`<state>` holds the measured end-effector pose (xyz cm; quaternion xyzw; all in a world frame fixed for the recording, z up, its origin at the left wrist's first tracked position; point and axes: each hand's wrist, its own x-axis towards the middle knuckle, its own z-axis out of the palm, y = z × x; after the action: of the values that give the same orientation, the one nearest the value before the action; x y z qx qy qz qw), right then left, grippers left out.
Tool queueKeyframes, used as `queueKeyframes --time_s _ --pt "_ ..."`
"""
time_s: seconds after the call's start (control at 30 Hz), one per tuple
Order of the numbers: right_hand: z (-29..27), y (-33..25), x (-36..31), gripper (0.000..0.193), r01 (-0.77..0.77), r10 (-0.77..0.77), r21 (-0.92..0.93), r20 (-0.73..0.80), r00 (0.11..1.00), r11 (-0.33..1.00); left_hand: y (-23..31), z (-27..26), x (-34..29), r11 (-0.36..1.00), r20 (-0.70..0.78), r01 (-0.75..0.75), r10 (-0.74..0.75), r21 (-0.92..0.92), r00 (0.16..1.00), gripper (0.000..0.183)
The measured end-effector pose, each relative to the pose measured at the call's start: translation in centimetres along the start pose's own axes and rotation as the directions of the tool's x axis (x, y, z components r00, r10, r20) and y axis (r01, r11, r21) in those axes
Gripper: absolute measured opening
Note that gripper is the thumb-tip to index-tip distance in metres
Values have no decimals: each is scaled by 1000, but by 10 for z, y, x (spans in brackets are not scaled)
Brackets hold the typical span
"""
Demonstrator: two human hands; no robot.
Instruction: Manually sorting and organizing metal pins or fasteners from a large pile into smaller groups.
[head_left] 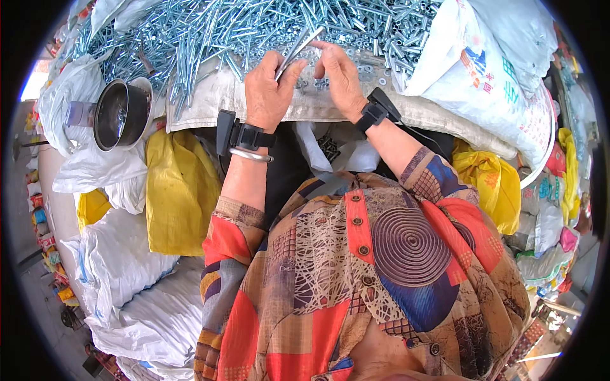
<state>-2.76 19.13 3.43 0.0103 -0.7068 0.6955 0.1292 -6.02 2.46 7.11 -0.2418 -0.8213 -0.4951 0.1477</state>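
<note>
My left hand point(268, 90) is closed around a few long, thin metal rods point(296, 53), which look like bolts and slant up to the right. Close to their upper ends, my right hand point(340, 77) has its index finger stretched toward the tips, its thumb apart and lower. Nothing shows clearly between the right fingers. Both hands are over the near edge of a pale cloth-covered surface point(219, 95). A large heap of silvery rods point(203, 35) spreads beyond them, with small nuts and washers point(381, 73) scattered beside the right hand.
A dark round pan point(127, 120) with small metal pieces stands at the left. White sacks point(136, 267) and a yellow bag point(178, 197) lie below it. At the right are a large white printed sack point(476, 76) and another yellow bag point(492, 184).
</note>
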Motion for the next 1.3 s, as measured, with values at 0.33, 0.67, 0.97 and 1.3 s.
queueKeyframes --time_s 0.33,0.67,0.97,1.3 --pt "1 -15 -45 38 -567 339 287 569 749 772 4 -1 -18 474 178 403 -450 -783 875 20" --pt "-14 -9 -81 32 -595 389 241 563 729 767 12 -3 -57 424 411 545 -370 -724 833 17" --pt "-38 9 -98 32 -334 386 -193 437 813 923 7 24 -84 801 293 454 -359 -390 886 18" --pt "-110 25 21 8 420 -290 -866 342 894 272 8 34 -102 641 289 566 -492 -518 821 25"
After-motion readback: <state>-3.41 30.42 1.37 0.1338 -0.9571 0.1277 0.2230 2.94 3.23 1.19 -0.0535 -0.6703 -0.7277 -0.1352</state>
